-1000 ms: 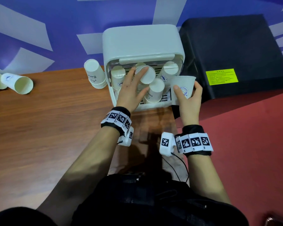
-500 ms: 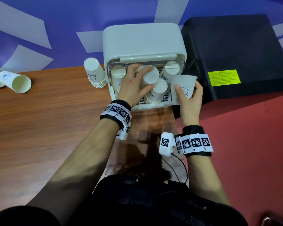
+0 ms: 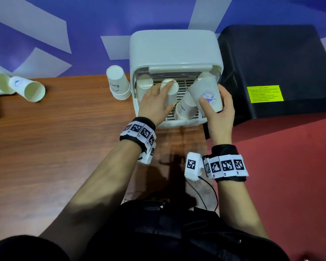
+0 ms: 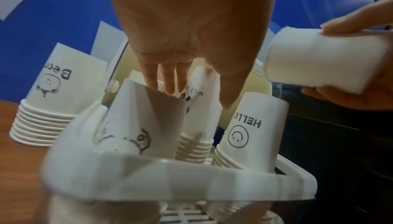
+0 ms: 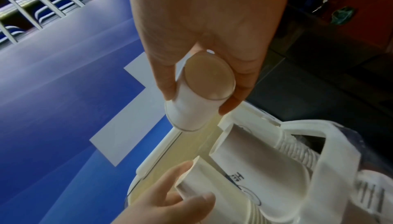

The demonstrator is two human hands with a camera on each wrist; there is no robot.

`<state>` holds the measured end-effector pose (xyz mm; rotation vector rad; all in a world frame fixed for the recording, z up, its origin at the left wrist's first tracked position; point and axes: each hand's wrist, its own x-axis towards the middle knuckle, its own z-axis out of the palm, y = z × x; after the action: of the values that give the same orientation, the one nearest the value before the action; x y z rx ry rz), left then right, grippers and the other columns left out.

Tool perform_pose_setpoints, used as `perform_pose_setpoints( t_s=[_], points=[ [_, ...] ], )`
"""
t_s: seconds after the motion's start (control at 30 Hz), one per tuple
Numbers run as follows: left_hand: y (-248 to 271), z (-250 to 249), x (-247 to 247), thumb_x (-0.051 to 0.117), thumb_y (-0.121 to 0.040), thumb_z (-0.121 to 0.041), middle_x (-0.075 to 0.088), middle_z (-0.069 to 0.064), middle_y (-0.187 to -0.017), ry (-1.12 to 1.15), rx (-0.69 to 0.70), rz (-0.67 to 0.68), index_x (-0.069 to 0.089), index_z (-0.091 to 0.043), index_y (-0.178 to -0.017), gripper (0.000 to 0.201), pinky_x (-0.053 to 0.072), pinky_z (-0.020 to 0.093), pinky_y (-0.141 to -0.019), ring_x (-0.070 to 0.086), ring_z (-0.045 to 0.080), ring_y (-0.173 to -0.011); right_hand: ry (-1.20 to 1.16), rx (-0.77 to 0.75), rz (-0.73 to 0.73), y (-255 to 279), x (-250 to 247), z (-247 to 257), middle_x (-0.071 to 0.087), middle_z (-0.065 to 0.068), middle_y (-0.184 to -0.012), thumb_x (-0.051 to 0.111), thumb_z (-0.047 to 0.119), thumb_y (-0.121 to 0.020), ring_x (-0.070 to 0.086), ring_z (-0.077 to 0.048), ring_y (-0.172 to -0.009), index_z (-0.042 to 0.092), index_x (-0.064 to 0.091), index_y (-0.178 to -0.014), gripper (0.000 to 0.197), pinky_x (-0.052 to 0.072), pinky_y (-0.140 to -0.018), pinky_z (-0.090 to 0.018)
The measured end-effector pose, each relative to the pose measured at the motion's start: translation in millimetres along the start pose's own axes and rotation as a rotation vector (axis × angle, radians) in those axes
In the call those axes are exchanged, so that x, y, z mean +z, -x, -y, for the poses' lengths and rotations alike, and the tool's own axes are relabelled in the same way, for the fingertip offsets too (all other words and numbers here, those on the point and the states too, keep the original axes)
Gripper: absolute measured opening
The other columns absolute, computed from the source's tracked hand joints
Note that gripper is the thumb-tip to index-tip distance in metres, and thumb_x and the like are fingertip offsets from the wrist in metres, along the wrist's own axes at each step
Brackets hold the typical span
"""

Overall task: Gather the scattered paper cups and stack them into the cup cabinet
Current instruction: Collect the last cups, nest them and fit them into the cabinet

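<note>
The white cup cabinet (image 3: 175, 48) stands open at the table's back edge, with several stacks of upturned paper cups inside. My left hand (image 3: 169, 95) reaches in and grips the middle stack (image 3: 172, 89), index finger over its top, thumb at its side. My right hand (image 3: 212, 95) holds a single paper cup (image 3: 201, 87) with a blue print, tilted over the cabinet's right side. From the right wrist, thumb and fingers pinch that cup (image 5: 197, 99). A "HELLO" stack (image 3: 186, 108) stands in front between both hands. The left wrist view shows it (image 4: 251, 130) too.
A stack of upturned cups (image 3: 119, 83) stands on the wooden table (image 3: 55, 147) just left of the cabinet. Two cups (image 3: 29, 89) lie on their sides at the far left. A black box (image 3: 271, 68) sits right of the cabinet.
My right hand has carried its cup up and left into the cabinet opening and tipped it over. My left hand has shifted the middle stack leftward and back.
</note>
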<state>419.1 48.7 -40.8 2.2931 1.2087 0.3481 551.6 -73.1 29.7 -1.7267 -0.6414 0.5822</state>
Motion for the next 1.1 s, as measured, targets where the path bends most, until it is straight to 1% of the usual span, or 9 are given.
perform_pose_setpoints(
  t_s=[0.1,0.27,0.4,0.5,0.57,0.7,0.8,0.9,1.1],
  points=[
    [17.2,5.3,-4.7,0.058,-0.088,-0.02,0.035,0.012,-0.146,0.082,-0.002,-0.054,0.031,-0.023,-0.147,0.065,0.033,0.039,-0.108,0.033,0.029,-0.133,-0.018,-0.006,0.024,5.5,7.6,4.9,0.055,-0.006,-0.128,0.075,0.035,-0.073,0.057,-0.014,-0.115,0.018,0.056,-0.126,0.059,0.047,-0.1,-0.043],
    [49.3,19.7,-14.9,0.056,-0.088,-0.012,0.044,0.007,-0.138,0.239,-0.028,-0.267,0.044,-0.016,-0.139,0.053,0.032,0.031,-0.107,0.04,0.022,-0.129,0.013,-0.07,0.085,14.4,17.8,5.6,0.056,-0.005,-0.123,0.075,0.035,-0.074,0.056,-0.017,-0.114,0.016,0.058,-0.122,0.054,0.047,-0.098,-0.046],
    [65.8,37.4,-26.8,0.054,-0.088,-0.013,0.05,0.004,-0.13,0.323,-0.086,-0.378,0.046,-0.015,-0.136,0.048,0.042,0.04,-0.102,0.049,0.021,-0.12,0.068,-0.111,0.174,15.6,33.4,7.1,0.056,0.006,-0.114,0.075,0.029,-0.077,0.055,-0.016,-0.111,0.023,0.057,-0.114,0.042,0.048,-0.095,-0.045],
    [73.5,52.9,-32.7,0.052,-0.088,-0.014,0.05,0.001,-0.126,0.408,-0.15,-0.422,0.045,-0.017,-0.136,0.049,0.046,0.042,-0.096,0.053,0.016,-0.112,0.129,-0.147,0.191,16.4,51.6,5.8,0.048,-0.002,-0.115,0.076,0.023,-0.077,0.047,0.008,-0.104,0.018,0.058,-0.113,0.041,0.041,-0.094,-0.015],
    [77.9,58.4,-35.2,0.052,-0.088,-0.013,0.049,-0.003,-0.121,0.457,-0.184,-0.455,0.044,-0.017,-0.137,0.05,0.048,0.039,-0.093,0.054,0.011,-0.104,0.176,-0.177,0.176,20.6,63.7,5.7,0.04,-0.001,-0.116,0.076,0.019,-0.078,0.043,0.014,-0.102,0.02,0.06,-0.113,0.038,0.031,-0.091,-0.002],
    [82.1,64.1,-38.4,0.052,-0.087,-0.011,0.051,0.002,-0.121,0.48,-0.194,-0.483,0.045,-0.015,-0.136,0.05,0.049,0.035,-0.089,0.052,0.006,-0.098,0.238,-0.266,0.22,29.9,86.1,5.0,0.036,-0.003,-0.116,0.068,0.016,-0.082,0.044,-0.009,-0.109,0.017,0.062,-0.121,0.039,0.034,-0.105,-0.019],
    [83.5,67.6,-39.3,0.053,-0.088,-0.01,0.052,0.004,-0.121,0.489,-0.202,-0.488,0.046,-0.013,-0.136,0.048,0.049,0.032,-0.088,0.052,0.005,-0.097,0.323,-0.362,0.188,30.3,102.9,3.3,0.044,-0.011,-0.117,0.067,0.014,-0.081,0.046,-0.02,-0.112,0.01,0.055,-0.129,0.051,0.033,-0.105,-0.02],
    [87.5,70.8,-39.3,0.052,-0.089,-0.013,0.052,0.002,-0.122,0.478,-0.205,-0.479,0.045,-0.014,-0.136,0.047,0.049,0.032,-0.089,0.052,0.005,-0.098,0.386,-0.387,0.107,27.3,116.1,0.5,0.053,-0.016,-0.122,0.07,0.019,-0.079,0.048,-0.032,-0.115,0.0,0.05,-0.127,0.055,0.037,-0.102,-0.035],
    [92.6,82.3,-41.6,0.051,-0.089,-0.015,0.053,-0.001,-0.12,0.481,-0.25,-0.461,0.046,-0.018,-0.134,0.045,0.049,0.038,-0.09,0.053,0.008,-0.101,0.416,-0.373,0.05,18.1,132.9,-10.2,0.057,-0.013,-0.119,0.071,0.021,-0.081,0.049,-0.03,-0.116,0.0,0.048,-0.127,0.056,0.034,-0.098,-0.028]
  ],
)
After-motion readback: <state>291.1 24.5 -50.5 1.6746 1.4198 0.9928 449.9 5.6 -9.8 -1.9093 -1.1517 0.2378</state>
